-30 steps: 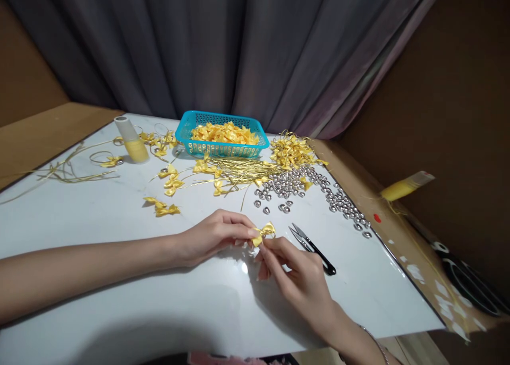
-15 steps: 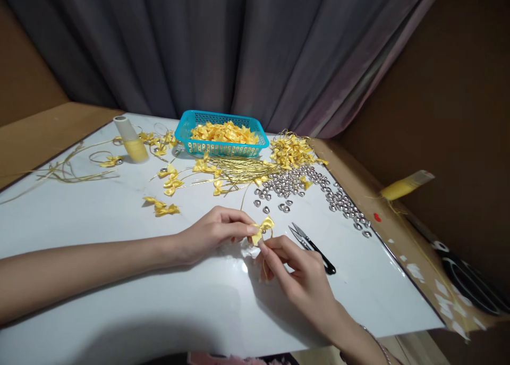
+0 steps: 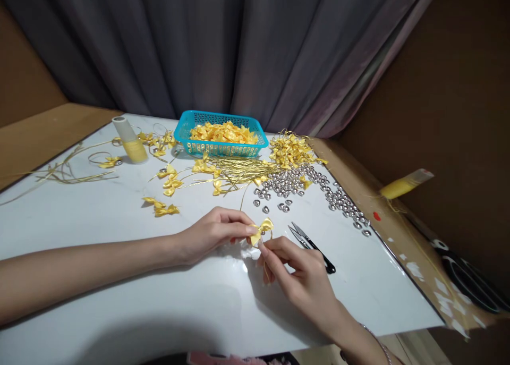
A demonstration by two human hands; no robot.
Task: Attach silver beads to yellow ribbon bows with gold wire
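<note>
Between thumb and fingers, my left hand (image 3: 217,232) pinches a yellow ribbon bow (image 3: 266,226) over the white board. A small silvery bead seems to sit at the bow's middle. My right hand (image 3: 297,266) is closed just to the right and nearer to me, its thumb and index fingertip gripping a thin gold cord (image 3: 266,269) that loops by the bow. The cord's far end rises behind my left fingers. Black-handled thread snips (image 3: 314,251) lie right of my right hand, blades pointing away.
Behind my hands stand a blue basket (image 3: 261,142) of yellow bows, a bundle of gold cords (image 3: 243,173), heaped corded bows (image 3: 292,151) and scattered silver beads (image 3: 285,181). A yellow thread spool (image 3: 134,148) stands left. Large scissors (image 3: 470,280) lie beyond the board's right edge.
Almost nothing differs. Both hands keep the same hold, and the bow sits slightly lower in the picture.
</note>
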